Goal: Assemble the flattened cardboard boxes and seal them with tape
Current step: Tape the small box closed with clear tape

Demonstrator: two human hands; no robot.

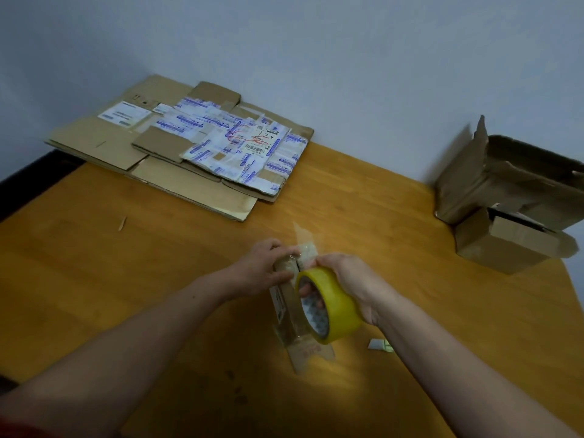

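cardboard this thin looks light, stiff along its folds yet easily dented, so we judge the small box (286,311) best held by its edges. it sits on the bench (126,279) between our hands. our left hand (262,270) has its fingers (274,246) clamped round the box's far end; our right hand (350,279) has fingers curled through the core of the yellow tape roll (335,308). the clear tape strip (305,245) beyond our fingertips looks limp and sticky, wanting tension. flattened boxes (177,143) lie well beyond the fingers, leftward.
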